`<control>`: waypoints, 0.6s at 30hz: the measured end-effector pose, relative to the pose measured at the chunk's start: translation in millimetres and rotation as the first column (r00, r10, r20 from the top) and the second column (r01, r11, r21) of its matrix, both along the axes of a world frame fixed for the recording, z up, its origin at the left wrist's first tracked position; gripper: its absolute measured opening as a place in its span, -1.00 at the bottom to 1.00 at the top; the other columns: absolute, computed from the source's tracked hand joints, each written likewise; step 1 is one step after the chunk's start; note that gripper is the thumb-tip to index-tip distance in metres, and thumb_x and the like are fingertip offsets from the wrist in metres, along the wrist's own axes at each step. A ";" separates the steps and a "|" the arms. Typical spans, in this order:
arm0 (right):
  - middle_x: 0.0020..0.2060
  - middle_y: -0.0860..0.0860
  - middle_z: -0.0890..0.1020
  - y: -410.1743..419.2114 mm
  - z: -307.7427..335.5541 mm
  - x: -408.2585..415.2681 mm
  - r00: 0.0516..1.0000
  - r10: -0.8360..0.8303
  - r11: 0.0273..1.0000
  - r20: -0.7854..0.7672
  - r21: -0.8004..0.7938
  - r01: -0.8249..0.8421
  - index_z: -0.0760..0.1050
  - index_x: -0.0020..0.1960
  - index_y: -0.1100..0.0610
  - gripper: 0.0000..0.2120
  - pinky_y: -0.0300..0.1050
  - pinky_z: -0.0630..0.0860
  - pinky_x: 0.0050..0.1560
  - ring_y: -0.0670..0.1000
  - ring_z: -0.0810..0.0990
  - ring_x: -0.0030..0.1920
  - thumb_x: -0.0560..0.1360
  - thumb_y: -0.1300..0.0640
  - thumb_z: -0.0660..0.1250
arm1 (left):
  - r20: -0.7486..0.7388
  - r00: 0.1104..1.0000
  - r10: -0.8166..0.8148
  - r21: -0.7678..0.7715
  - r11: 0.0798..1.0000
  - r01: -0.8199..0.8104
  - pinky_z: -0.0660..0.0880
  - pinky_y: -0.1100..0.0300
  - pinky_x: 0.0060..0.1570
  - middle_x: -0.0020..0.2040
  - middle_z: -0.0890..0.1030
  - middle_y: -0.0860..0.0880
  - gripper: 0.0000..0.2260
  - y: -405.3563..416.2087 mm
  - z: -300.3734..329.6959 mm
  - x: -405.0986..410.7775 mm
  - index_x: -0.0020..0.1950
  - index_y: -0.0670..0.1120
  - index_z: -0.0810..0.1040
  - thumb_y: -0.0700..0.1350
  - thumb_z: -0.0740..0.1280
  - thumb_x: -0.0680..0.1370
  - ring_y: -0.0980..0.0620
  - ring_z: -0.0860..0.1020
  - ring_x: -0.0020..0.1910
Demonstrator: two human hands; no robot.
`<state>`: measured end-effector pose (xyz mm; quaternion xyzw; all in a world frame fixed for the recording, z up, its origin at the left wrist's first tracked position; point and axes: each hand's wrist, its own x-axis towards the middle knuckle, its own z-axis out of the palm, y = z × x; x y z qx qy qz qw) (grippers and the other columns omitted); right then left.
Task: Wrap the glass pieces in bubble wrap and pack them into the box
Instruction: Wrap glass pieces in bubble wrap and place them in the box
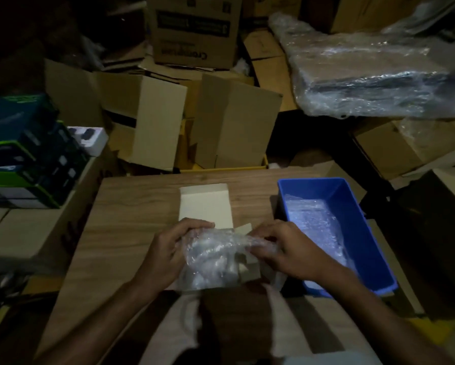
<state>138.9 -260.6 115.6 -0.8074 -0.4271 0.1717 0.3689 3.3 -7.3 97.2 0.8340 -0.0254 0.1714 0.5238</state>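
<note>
Both hands sit at the near middle of the wooden surface (131, 227), working one bubble wrap bundle (210, 256). Left hand (173, 246) curled round the bundle's left side, fingers closed on the wrap. Right hand (281, 246) pinching the wrap's right end, fingers closed on the film. What's inside is too blurred by the wrap to make out; presumably a glass piece.

Key relation: the small white box (205, 206) lies directly behind the bundle, lid flap open toward the far side, its near part hidden under the wrap and hands. The bundle's long axis looks left-right, between the two hands, with some wrap hanging toward the near edge. Neither hand is clearly nearer the box; left looks slightly closer to its opening.

Blue bin (352, 196) just right of the right hand, with more bubble wrap in it (315, 222).

Judgement: wrapping looks nearly closed; the next move is probably a short push away into the box.
</note>
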 end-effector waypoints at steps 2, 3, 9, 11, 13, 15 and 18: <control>-0.27 -0.16 0.67 15.0 -4.3 -8.0 0.907 -0.030 0.992 -0.419 0.098 0.078 0.67 -0.16 0.02 -0.80 -0.31 0.50 -0.19 -0.24 0.63 -0.21 0.52 -0.10 0.48 | -0.076 0.993 0.091 -0.237 0.966 -0.107 0.60 0.21 0.05 0.04 0.72 -0.02 -0.74 10.8 -4.2 -5.6 0.11 -0.04 0.66 -0.33 0.30 0.55 0.01 0.68 0.05; -0.22 -0.11 0.72 22.8 -6.1 -13.8 0.786 -0.044 0.975 -0.617 0.145 0.168 0.70 -0.11 0.02 -0.81 -0.26 0.55 -0.15 -0.18 0.67 -0.16 0.52 -0.09 0.49 | -0.129 0.981 0.142 -0.356 0.917 -0.180 0.61 0.19 -0.06 -0.04 0.72 -0.03 -0.78 13.1 -6.5 -7.4 0.03 -0.06 0.66 -0.33 0.29 0.59 0.02 0.68 -0.05; 0.44 0.27 0.47 59.3 -34.5 -61.1 -0.112 0.371 0.755 -0.922 0.229 0.614 0.43 0.48 0.24 -0.17 0.24 0.20 0.56 0.24 0.39 0.48 0.43 -0.30 0.47 | -0.602 0.750 0.273 -0.467 0.641 -0.608 0.48 0.06 -0.22 -0.23 0.74 -0.13 -0.69 23.4 -20.6 -14.6 -0.17 -0.17 0.67 -0.08 0.25 0.65 -0.13 0.60 -0.27; 0.33 0.27 0.57 68.6 -38.7 -76.2 -0.112 0.368 0.767 -0.923 0.234 0.597 0.49 0.42 0.27 -0.18 0.18 0.42 0.45 0.20 0.55 0.35 0.32 -0.13 0.64 | -0.706 0.668 0.235 -0.434 0.601 -0.671 0.50 0.07 -0.26 -0.19 0.74 -0.20 -0.64 32.4 -24.7 -19.2 -0.20 -0.22 0.71 -0.05 0.24 0.61 -0.15 0.62 -0.29; 0.11 0.21 0.71 79.6 -40.2 -85.6 -0.020 0.184 0.815 -0.983 0.141 0.561 0.56 0.32 0.24 -0.40 -0.01 0.69 -0.02 0.14 0.74 0.04 0.36 0.09 0.65 | -0.751 0.631 0.196 -0.423 0.590 -0.687 0.55 0.05 -0.20 -0.15 0.74 -0.25 -0.64 42.1 -30.9 -25.5 -0.20 -0.18 0.76 -0.04 0.25 0.60 -0.18 0.64 -0.26; 0.06 0.18 0.74 91.0 -38.8 -87.8 0.062 -0.066 0.779 -0.996 -0.012 0.627 0.60 0.25 0.18 -0.57 -0.07 0.69 -0.17 0.14 0.76 -0.01 0.41 0.21 0.59 | -0.774 0.619 0.131 -0.454 0.567 -0.687 0.60 0.03 -0.14 -0.08 0.74 -0.23 -0.67 53.5 -36.5 -31.6 -0.04 -0.19 0.74 -0.02 0.26 0.60 -0.20 0.68 -0.18; -0.17 0.06 0.77 100.7 -39.2 -86.2 0.098 -0.252 0.671 -0.963 -0.100 0.735 0.53 0.22 0.13 -0.53 -0.10 0.68 -0.30 0.04 0.76 -0.20 0.36 0.19 0.58 | -0.788 0.615 0.032 -0.521 0.497 -0.694 0.62 0.14 -0.32 -0.10 0.75 -0.21 -0.73 72.9 -45.2 -39.7 -0.01 -0.19 0.71 -0.04 0.29 0.59 -0.13 0.73 -0.21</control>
